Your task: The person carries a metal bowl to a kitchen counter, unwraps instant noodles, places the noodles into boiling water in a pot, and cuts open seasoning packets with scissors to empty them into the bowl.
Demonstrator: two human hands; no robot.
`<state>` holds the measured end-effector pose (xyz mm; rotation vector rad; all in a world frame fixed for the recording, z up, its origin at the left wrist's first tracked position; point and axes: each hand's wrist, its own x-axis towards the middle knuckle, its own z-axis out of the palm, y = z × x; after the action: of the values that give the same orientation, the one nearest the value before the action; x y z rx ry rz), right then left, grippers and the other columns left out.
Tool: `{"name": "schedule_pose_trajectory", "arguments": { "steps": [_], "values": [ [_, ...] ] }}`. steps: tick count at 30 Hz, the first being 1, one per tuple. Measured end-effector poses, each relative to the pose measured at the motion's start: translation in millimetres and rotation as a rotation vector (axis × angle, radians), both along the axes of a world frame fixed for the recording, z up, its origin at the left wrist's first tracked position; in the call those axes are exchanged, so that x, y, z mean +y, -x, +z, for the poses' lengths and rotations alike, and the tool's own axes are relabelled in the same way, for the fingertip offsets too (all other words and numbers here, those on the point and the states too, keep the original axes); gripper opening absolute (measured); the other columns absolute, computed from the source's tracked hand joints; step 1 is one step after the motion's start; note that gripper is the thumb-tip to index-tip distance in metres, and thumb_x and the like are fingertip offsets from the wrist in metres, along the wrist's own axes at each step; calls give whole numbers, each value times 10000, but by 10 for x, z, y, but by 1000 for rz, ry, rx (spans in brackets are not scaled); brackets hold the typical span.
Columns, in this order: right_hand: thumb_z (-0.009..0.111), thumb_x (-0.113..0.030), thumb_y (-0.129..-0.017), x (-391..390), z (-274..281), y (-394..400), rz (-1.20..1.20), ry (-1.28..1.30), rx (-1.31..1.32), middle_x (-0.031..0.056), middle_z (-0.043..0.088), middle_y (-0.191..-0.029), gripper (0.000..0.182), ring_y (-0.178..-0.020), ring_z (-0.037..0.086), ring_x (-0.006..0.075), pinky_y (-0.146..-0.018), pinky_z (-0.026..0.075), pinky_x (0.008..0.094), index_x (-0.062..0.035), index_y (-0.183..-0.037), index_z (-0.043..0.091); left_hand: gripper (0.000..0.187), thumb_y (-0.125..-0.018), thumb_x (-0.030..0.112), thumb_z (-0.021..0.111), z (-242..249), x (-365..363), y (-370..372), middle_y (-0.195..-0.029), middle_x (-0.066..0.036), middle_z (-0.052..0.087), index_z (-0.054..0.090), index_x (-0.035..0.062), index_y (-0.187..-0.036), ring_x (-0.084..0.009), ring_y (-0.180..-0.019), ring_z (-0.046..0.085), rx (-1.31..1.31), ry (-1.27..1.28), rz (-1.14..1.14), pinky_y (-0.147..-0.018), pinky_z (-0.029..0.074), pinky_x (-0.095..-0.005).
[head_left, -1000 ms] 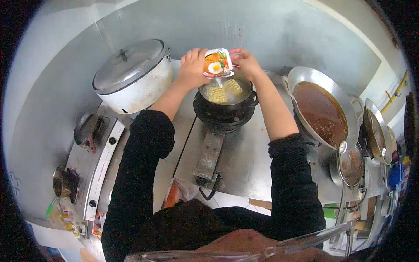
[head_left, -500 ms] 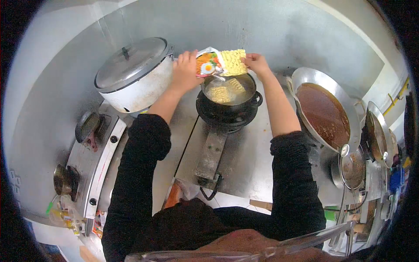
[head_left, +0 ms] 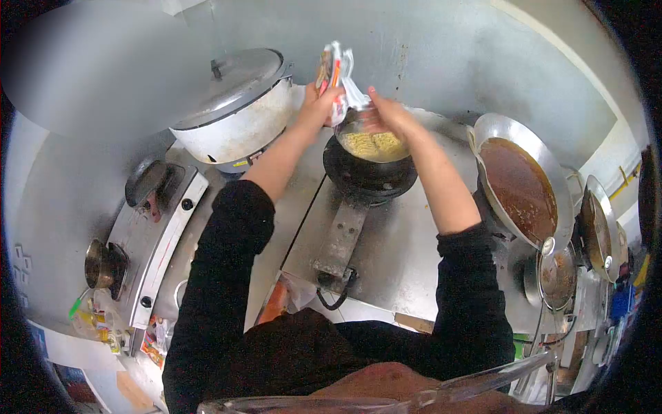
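Note:
Crumpled and partly blurred, a noodle packet (head_left: 338,77) is gripped in my left hand (head_left: 318,109), up and to the left of the pot. My right hand (head_left: 387,117) is over the right rim of the black pot (head_left: 379,163), smeared by motion; whether its fingers hold anything is unclear. Blocks of yellow noodles (head_left: 372,144) lie in the pot's liquid. Under the pot is a black burner (head_left: 365,181) with a metal arm reaching toward me.
A large lidded white cooker (head_left: 234,131) stands at the left, with a two-knob stove (head_left: 165,241) nearer me. On the right are a wide pan of brown liquid (head_left: 520,190), a smaller pot (head_left: 557,276) and another pan (head_left: 598,228).
The noodle block at the packet's mouth has left it, and more noodles lie in the pot. My left hand has tilted the packet upright; my right hand has moved down toward the pot.

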<state>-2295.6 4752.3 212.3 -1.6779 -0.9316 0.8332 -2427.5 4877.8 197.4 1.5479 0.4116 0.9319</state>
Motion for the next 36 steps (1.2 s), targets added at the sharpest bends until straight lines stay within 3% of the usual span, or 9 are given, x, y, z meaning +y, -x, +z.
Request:
{"name": "schedule_pose_trajectory", "arguments": {
  "steps": [5, 7, 11, 15, 18, 25, 28, 31, 36],
  "values": [
    [439, -370, -887, -82, -131, 76, 99, -425, 570, 151, 571, -975, 458, -829, 586, 252, -697, 491, 386, 20, -1126, 432, 580, -785, 387, 526, 333, -508, 67, -1014, -189, 505, 372, -30, -1158, -277, -916, 512, 218, -329, -130, -792, 412, -354],
    [463, -345, -884, -85, -167, 40, 139, -610, 681, 150, 563, -994, 470, -822, 582, 242, -698, 491, 382, 12, -1179, 382, 619, -774, 405, 556, 178, -521, 39, -1071, -214, 469, 371, -32, -1172, -311, -994, 456, 246, -594, 249, -848, 368, -387],
    [525, -82, -821, -218, 116, -213, -591, -753, -871, 157, 582, -989, 469, -872, 569, 303, -747, 465, 372, -69, -1253, 342, 640, -764, 396, 599, 111, -689, 566, -1150, -219, 408, 371, -29, -1184, -342, -1083, 363, -10, -631, 500, -929, 280, -437],
    [520, -45, -778, -137, 8, -264, -166, 48, -1137, 203, 539, -1078, 533, -972, 513, 381, -798, 437, 411, -96, -1272, 327, 458, -745, 205, 625, 69, -1097, 1753, -1099, -176, 436, 412, 9, -1101, -317, -1041, 391, -39, -754, 430, -907, 299, -398],
    [491, 29, -731, -1, -156, -273, -53, -229, -1430, 126, 582, -1054, 567, -867, 562, 338, -799, 440, 410, -85, -1266, 343, 393, -694, 103, 636, -94, -1543, 2717, -1072, -144, 455, 452, 32, -1034, -294, -1020, 413, 30, -730, 497, -883, 315, -380],
    [430, -201, -873, 129, 49, 184, -157, -430, -1080, 145, 587, -1047, 340, -895, 593, 240, -729, 487, 310, 7, -1138, 470, 279, -659, 50, 627, -636, -2309, 4916, -958, -120, 519, 524, 43, -917, -290, -916, 479, 401, -717, 884, -812, 360, -373],
    [479, -193, -848, 434, 164, 822, -758, -505, -1009, 159, 592, -1021, 298, -841, 611, 251, -661, 510, 321, 41, -1024, 532, 246, -654, 24, 616, -920, -2649, 5731, -923, -118, 529, 528, 42, -884, -283, -888, 490, 475, -605, 1170, -791, 369, -363],
    [534, -157, -809, 1021, -241, 967, 43, -759, -321, 110, 608, -910, 240, -751, 609, 228, -558, 485, 304, 45, -935, 563, 232, -657, 3, 603, -1132, -2908, 6382, -909, -121, 528, 524, 37, -872, -277, -877, 494, 472, -497, 1397, -782, 374, -352],
    [571, -232, -820, 696, -906, 4984, 742, -160, 496, 70, 542, -1049, 380, -928, 539, 155, -775, 463, 334, -56, -1145, 482, 213, -671, -10, 583, -1385, -3144, 7456, -886, -130, 520, 512, 27, -867, -285, -855, 499, 494, -418, 1517, -781, 379, -351]
  ]
}}
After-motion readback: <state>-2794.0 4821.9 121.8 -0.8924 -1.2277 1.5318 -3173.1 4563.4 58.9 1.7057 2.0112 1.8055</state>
